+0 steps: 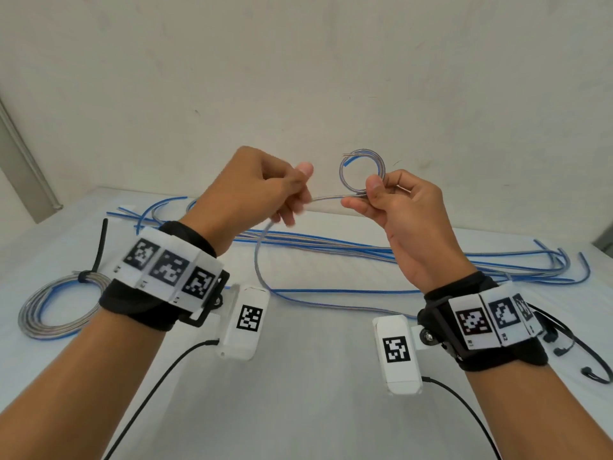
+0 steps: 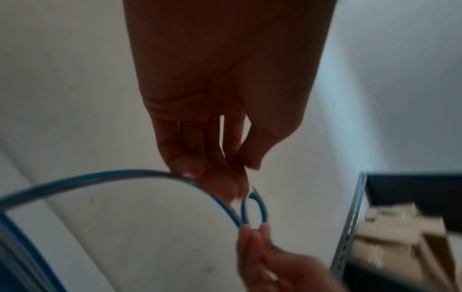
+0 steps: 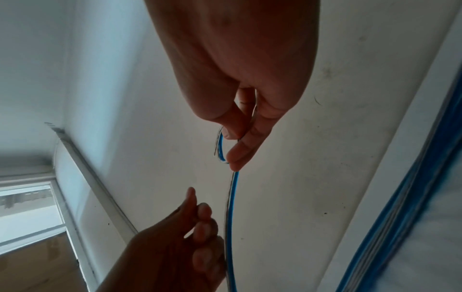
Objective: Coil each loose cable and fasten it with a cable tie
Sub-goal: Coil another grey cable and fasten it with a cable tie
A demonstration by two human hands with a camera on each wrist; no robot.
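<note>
The right hand [image 1: 408,210] pinches a small coil [image 1: 362,175] of blue-and-silver cable between thumb and forefinger, both curled onto the crossing of the turns at the coil's lower edge. The rest of the loop stands up above the fingertips, and its cut end pokes out at the top. In the right wrist view the coil [image 3: 221,147] shows edge-on, just beside the thumb tip.

From that pinch the cable [image 1: 326,198] runs across the gap to the left hand [image 1: 255,190]. The left hand's fingers are curled around it, with the thumb lying over the forefinger. Below those fingers the cable drops in a long curve to the white table [image 1: 315,360], where it trails off beneath the right wrist.

Beyond both hands, several loose cables [image 1: 331,249] lie stretched out together on the table. Their ends curve up past the right hand's little-finger side. Under the left forearm, well apart from the fingers, a finished coil [image 1: 56,308] rests flat, bound by a black cable tie [image 1: 96,257] whose tail stands up. Further black cable ties [image 1: 593,356] lie by the right wrist.
</note>
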